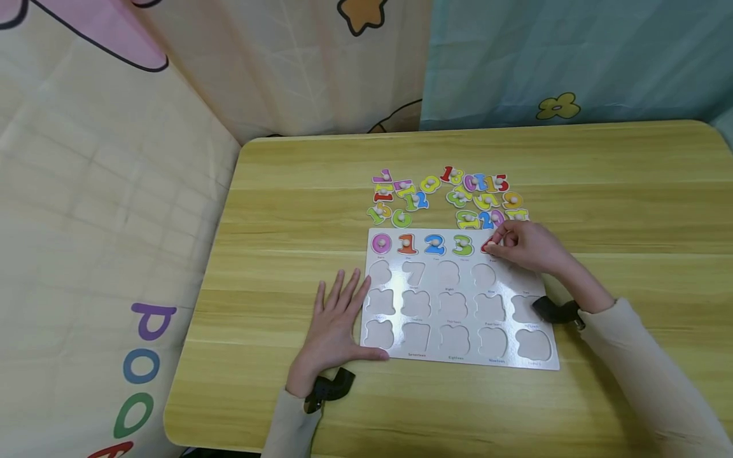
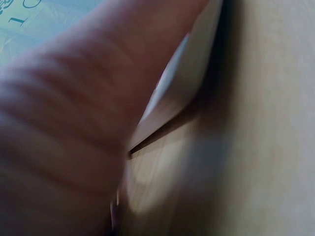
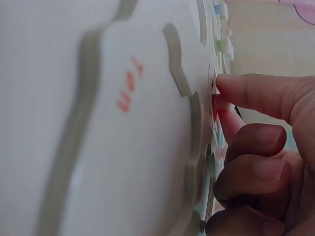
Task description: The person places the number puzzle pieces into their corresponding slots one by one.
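A white number puzzle board (image 1: 435,331) lies on the table with rows of shaped recesses. In its top row sit a purple 0 (image 1: 380,243), an orange 1 (image 1: 408,244), a blue 2 (image 1: 434,245) and a green 3 (image 1: 462,245). My right hand (image 1: 529,247) pinches a red number piece (image 1: 486,245) at the row's right part; the fingers hide most of its shape. In the right wrist view, thumb and index finger meet at the red piece (image 3: 214,105), close against the board. My left hand (image 1: 338,324) lies spread at the board's left edge, thumb over its lower corner.
Loose coloured number pieces with knobs lie behind the board in a left cluster (image 1: 402,219) and a right cluster (image 1: 486,201). The wooden table (image 1: 275,254) extends around the board. Printed curtains (image 1: 321,70) hang behind and to the left.
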`<state>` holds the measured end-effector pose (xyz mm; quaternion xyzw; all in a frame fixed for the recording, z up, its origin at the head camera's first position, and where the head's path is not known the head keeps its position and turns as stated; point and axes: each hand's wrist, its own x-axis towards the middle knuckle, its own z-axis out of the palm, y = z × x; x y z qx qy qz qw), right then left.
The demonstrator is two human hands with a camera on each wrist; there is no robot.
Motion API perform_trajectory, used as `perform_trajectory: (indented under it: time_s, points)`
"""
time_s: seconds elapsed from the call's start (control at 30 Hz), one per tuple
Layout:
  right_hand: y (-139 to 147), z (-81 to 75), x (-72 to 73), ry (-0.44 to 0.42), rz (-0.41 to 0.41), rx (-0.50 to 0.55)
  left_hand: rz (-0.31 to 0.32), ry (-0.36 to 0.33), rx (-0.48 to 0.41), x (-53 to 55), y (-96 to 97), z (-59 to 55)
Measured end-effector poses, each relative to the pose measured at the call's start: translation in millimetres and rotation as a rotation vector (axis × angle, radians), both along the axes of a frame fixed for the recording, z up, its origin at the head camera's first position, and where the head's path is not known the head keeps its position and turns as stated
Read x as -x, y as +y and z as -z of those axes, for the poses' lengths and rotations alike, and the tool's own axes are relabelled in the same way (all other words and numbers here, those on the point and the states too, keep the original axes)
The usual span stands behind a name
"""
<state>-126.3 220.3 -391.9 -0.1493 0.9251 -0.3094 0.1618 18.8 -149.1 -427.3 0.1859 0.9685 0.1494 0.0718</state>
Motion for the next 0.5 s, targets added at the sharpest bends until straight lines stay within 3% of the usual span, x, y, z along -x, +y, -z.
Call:
perform_trajectory:
  time_s: [0.5]
  points:
    - [-0.7,-2.9,2.9,-0.070,0.005,0.007,0.003,0.001,-0.012,0.2,0.1,-0.5]
